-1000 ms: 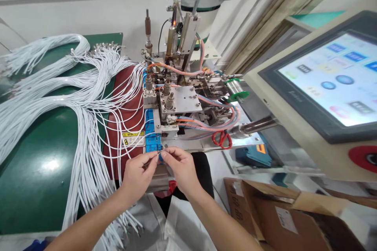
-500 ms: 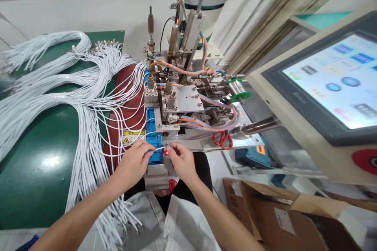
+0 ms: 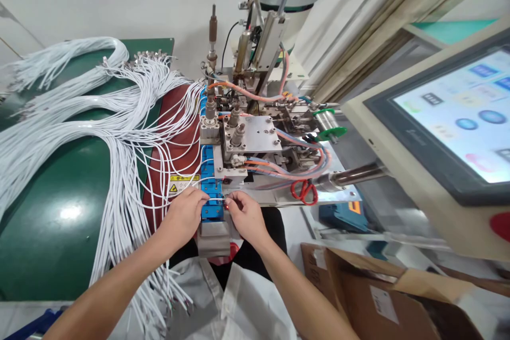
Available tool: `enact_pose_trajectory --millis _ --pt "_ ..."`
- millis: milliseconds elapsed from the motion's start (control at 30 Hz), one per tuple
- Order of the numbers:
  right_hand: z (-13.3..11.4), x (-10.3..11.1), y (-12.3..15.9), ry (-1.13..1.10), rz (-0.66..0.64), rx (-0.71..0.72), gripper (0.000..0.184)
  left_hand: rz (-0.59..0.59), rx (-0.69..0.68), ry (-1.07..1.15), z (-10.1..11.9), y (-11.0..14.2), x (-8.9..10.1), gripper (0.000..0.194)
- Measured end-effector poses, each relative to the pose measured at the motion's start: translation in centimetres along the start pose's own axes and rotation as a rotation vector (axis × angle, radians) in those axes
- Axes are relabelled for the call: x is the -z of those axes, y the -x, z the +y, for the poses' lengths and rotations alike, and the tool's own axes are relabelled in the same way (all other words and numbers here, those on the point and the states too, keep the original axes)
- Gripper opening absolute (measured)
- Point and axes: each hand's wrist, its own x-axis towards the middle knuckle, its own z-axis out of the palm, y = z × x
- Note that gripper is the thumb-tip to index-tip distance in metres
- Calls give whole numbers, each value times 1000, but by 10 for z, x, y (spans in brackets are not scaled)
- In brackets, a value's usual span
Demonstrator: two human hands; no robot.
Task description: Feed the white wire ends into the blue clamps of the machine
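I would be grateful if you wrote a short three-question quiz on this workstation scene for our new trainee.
1. What runs between the fingertips of the left hand and the right hand?
A) an orange hose
B) a white cable
C) a black cord

2. True or false: in the picture, the red handles lie to the right of the blue blocks.

3. Fill in the blank: the end flanges of the wire spool are ____ in colour.

Key: 1. B; 2. True; 3. green
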Motion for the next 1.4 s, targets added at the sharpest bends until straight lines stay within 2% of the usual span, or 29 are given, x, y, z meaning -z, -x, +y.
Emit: enact_pose_trajectory --millis 233,367,533,700,800,867,933,1067,1267,1400 --pt "-2 2 -1 59 9 37 14 -47 16 -107 3 -1 -1 20" --pt "-1 4 -5 43 -60 -11 14 -75 27 -184 6 -1 -2 19" --pt "3 12 -12 42 -172 52 15 -78 -23 -211 4 1 -2 23" --pt "-1 11 -13 14 -30 231 11 -70 -67 -177 -1 2 -3 23" --pt "-3 5 -10 16 39 273 13 -76 -81 -173 -2 3 -3 23" --pt "-4 2 -7 44 80 235 15 -71 -81 -173 -2 4 -3 24" --pt "-3 -1 -5 44 84 137 17 -75 -80 -179 -2 4 -2 26" --pt "-3 -1 -5 -4 -24 -31 20 -108 -110 -233 -1 4 -3 27" --pt "0 -4 -4 115 10 73 25 -98 -87 -441 10 5 0 25" --pt "6 -10 -5 10 -6 102 29 -136 -159 -538 14 3 6 36"
